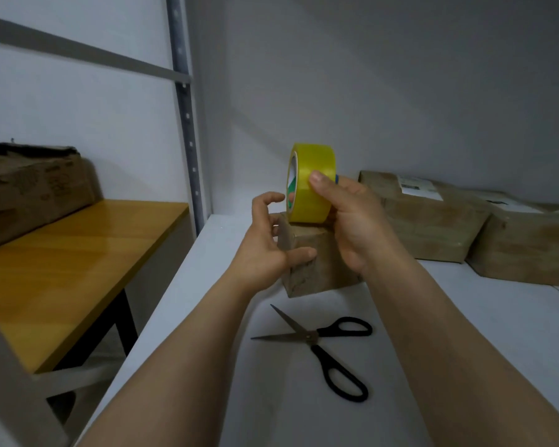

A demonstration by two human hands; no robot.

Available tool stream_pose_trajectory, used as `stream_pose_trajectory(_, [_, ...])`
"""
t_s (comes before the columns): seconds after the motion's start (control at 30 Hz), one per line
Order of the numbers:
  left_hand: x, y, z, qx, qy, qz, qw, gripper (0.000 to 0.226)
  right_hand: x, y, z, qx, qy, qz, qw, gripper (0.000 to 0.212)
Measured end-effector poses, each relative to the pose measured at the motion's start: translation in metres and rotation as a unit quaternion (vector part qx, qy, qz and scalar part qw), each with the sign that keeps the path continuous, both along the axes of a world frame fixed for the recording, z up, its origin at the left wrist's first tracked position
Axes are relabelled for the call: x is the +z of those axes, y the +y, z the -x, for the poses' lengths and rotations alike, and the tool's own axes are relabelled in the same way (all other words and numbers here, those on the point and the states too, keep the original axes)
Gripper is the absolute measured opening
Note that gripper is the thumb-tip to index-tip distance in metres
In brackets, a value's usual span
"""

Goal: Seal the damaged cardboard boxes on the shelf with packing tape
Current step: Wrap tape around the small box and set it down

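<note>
Head view, right hand grips tape roll

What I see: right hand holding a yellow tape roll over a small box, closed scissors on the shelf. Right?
No: the head view shows the scissors open, blades spread. The right hand does hold the tape roll over the small box.
</note>
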State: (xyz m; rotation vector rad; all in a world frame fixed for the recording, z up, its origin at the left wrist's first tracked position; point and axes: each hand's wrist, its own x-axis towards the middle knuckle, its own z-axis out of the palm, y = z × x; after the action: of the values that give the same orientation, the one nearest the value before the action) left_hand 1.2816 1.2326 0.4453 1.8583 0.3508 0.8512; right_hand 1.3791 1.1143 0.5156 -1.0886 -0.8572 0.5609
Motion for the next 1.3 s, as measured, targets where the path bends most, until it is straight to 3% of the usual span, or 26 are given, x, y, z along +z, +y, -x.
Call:
stream_pose_trajectory(0.43, [0.004, -0.006, -0.003, -0.02, 0.022, -0.002, 1.0, 0.076, 0.007, -0.011, 0.012, -0.09, -0.044, 0.001, 0.995, 0.024])
stream_pose_trajectory(0.9, [0.006, -0.008, 0.0, 0.003, 0.02, -0.011, 1.0, 0.086, 0.023, -0.064, 0.044, -0.076, -0.072, 0.019, 0.994, 0.035])
stream_pose_trajectory(1.1, [0.006, -0.011, 0.003, -0.056, 0.021, -0.019, 0.998, 0.089, 0.023, -0.073, 0.046, -0.054, -0.015, 0.003, 0.998, 0.029])
stream_pose_trajectory(1.2, [0.007, -0.014, 0.002, -0.096, -0.018, 0.023, 0.995, 0.066, 0.024, -0.072, 0.043, -0.057, 0.021, 0.001, 0.998, 0.027])
stream_pose_trajectory(1.3, [0.013, -0.025, -0.002, -0.091, -0.06, 0.129, 0.986, 0.035, 0.027, -0.071, 0.039, -0.067, 0.041, -0.005, 0.997, 0.043])
